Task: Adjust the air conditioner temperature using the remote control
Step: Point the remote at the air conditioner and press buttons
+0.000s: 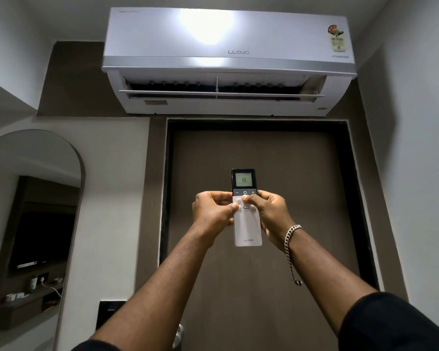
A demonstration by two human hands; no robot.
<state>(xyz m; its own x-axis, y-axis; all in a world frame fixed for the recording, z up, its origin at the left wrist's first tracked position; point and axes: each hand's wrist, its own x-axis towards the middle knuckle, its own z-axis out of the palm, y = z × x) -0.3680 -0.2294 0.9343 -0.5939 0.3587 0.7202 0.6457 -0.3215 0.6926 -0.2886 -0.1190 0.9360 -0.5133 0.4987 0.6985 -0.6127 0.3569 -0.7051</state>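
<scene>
A white wall-mounted air conditioner [226, 62] hangs high above a brown door, its front flap open. Below it, a slim white remote control [246, 229] with a dark top is held upright in both hands. Its lit screen reads 18. My left hand [212, 211] grips the remote's left edge, thumb resting on a white button. My right hand [269, 214] grips the right edge, and its thumb lies across the buttons just under the power key. A chain bracelet hangs on the right wrist.
A brown door [264, 274] in a dark frame fills the wall ahead. An arched mirror [36, 211] on the left wall reflects a shelf with small items. A dark switch plate [109, 314] sits low beside the door. White walls close in on both sides.
</scene>
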